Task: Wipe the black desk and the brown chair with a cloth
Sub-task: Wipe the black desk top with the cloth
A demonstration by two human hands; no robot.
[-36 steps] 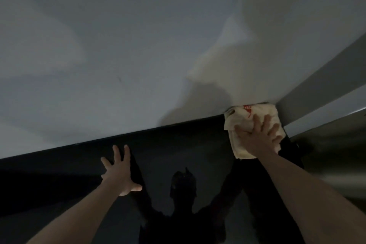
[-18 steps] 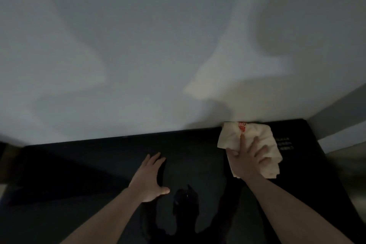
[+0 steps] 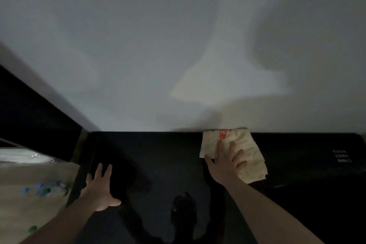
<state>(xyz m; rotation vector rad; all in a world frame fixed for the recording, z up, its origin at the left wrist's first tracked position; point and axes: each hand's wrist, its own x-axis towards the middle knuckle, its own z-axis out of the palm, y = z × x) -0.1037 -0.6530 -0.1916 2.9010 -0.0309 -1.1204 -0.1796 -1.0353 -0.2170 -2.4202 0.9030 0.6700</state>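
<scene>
The cloth [image 3: 237, 150], cream-coloured and folded into a rough rectangle with layered edges showing at its near corner, lies flat on the black desk [image 3: 162, 156] at the back edge, touching the pale wall [image 3: 158, 45]. A red-orange printed mark sits at its far edge; the lettering is too blurred to read. The right hand [image 3: 225, 162] rests on the cloth with its fingers [image 3: 220, 144] straight and spread, the palm pressing the fabric to the desk and the thumb lying partly on bare desk at the cloth's left edge. The left hand [image 3: 99, 190] lies flat near the left edge of the desk, fingers extended and holding nothing, well apart from the cloth. Small pale markings [image 3: 341, 156] appear on the desk surface to the right of the cloth; they cannot be read. The glossy desktop reflects the person's silhouette. Beyond the desk's left edge lies a tan floor [image 3: 19, 214] with small blue and green objects [image 3: 42, 189], blurred.
</scene>
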